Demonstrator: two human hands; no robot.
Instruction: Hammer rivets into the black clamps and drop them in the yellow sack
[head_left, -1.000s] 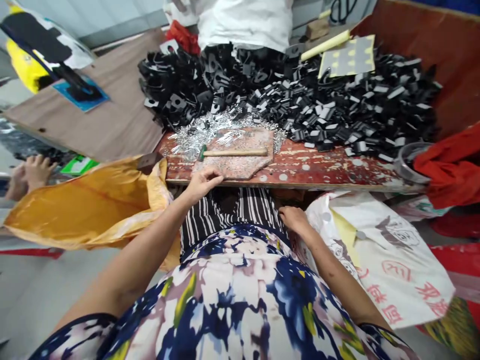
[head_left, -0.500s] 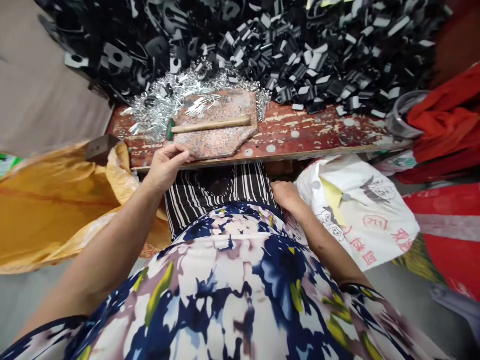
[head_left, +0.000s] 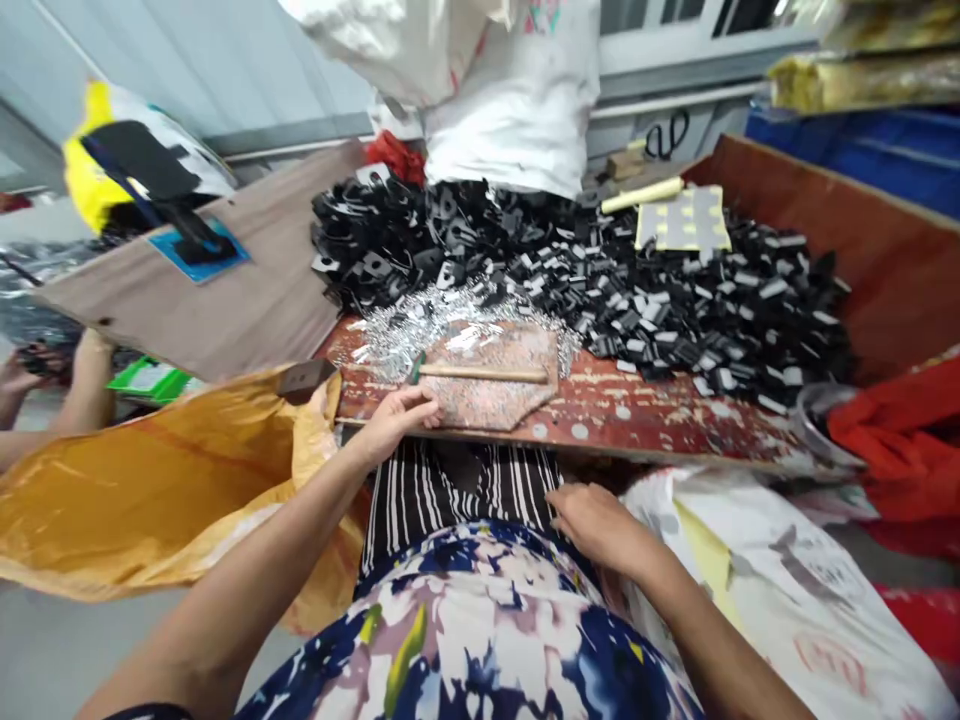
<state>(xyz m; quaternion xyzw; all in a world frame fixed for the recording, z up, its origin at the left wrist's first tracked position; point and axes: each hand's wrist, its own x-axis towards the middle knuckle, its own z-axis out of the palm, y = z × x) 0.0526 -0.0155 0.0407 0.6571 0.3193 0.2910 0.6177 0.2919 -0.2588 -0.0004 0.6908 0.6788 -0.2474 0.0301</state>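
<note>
My left hand (head_left: pixel 394 421) rests on the near edge of the red worn table (head_left: pixel 645 412), its fingers curled against the stone slab (head_left: pixel 491 392). A wooden-handled hammer (head_left: pixel 480 374) lies across that slab. My right hand (head_left: pixel 596 525) lies on my lap beside the striped cloth (head_left: pixel 450 490), fingers stretched out and holding nothing. Behind the slab lies a scatter of small silvery metal bits (head_left: pixel 420 325), and beyond that a big heap of black parts (head_left: pixel 600 275).
A yellow sack (head_left: pixel 150 480) hangs open at my left, a white printed sack (head_left: pixel 787 590) at my right. Red cloth (head_left: pixel 900 440) lies by the table's right end. Another person's hands (head_left: pixel 30 370) show at far left. White bags (head_left: pixel 510 90) stand behind the heap.
The view tipped down and then swung back up. My left hand stayed at the table's edge by the slab; my right hand stayed on my lap.
</note>
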